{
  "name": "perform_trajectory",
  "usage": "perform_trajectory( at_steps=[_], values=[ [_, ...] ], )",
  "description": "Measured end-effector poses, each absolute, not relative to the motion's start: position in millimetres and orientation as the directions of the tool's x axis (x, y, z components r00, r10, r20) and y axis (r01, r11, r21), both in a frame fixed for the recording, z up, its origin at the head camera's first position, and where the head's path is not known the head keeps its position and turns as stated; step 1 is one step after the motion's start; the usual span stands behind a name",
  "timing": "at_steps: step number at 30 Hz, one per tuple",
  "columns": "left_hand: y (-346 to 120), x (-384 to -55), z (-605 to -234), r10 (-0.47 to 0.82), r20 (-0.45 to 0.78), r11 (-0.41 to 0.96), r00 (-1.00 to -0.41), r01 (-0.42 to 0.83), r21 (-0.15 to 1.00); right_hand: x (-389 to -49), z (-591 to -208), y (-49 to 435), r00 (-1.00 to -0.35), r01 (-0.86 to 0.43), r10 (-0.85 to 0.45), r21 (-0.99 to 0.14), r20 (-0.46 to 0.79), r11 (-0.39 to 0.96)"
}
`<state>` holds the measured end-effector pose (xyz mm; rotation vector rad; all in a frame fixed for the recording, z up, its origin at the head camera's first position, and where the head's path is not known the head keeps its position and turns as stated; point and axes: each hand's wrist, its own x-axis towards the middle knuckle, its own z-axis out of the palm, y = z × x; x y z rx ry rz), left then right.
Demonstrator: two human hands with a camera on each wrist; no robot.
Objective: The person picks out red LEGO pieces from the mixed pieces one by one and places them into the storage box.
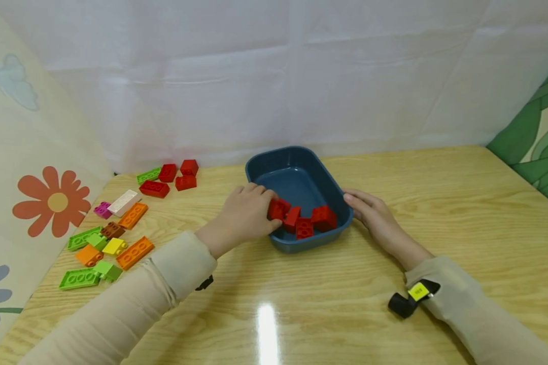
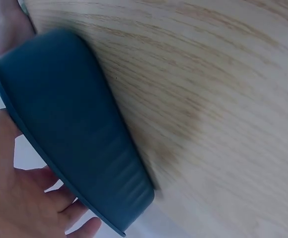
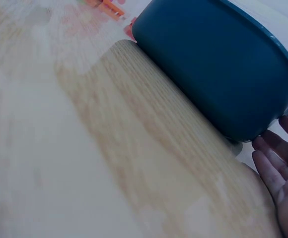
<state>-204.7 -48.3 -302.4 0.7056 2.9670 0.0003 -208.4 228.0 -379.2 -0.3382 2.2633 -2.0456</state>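
A blue tray stands on the table, with several red toy bricks gathered at its near end. My left hand reaches over the tray's left rim, thumb and fingers around a red brick that they partly cover. The left wrist view shows that hand beyond the tray's rim, its brick hidden by the tray wall. On the other side, my right hand touches the tray's right wall, fingers extended, as the right wrist view also shows.
Loose red bricks lie at the table's back left. Nearer on the left are green, orange, yellow, brown, pink and white bricks, including an orange one. A white cloth wall rises behind the table.
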Motion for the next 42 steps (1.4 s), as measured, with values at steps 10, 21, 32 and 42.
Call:
perform_trajectory(
  at_steps=[10, 21, 32, 42],
  values=[
    [-46.7, -205.6, -305.9, 0.433, -0.124, 0.901, -0.893, 0.431, 0.045, -208.5, -378.8, 227.8, -0.972, -0.112, -0.216, -0.990, 0.090, 0.091],
    [-51.6, -205.5, -304.1, 0.562, 0.035, 0.821, -0.826, 0.563, 0.093, -208.0, -379.1, 226.8, -0.974, -0.113, -0.206, -0.991, 0.097, 0.065],
    [-76.4, -226.0, -299.4, 0.717, 0.374, 0.571, -0.588, 0.803, 0.169, -208.7, -379.7, 227.6, -0.972, -0.115, -0.213, -0.991, 0.098, 0.070],
    [-123.7, -244.7, -311.9, 0.656, 0.438, 0.655, -0.615, 0.752, 0.075, -208.4, -378.7, 226.9, -0.972, -0.114, -0.217, -0.989, 0.091, 0.095]
  ],
)
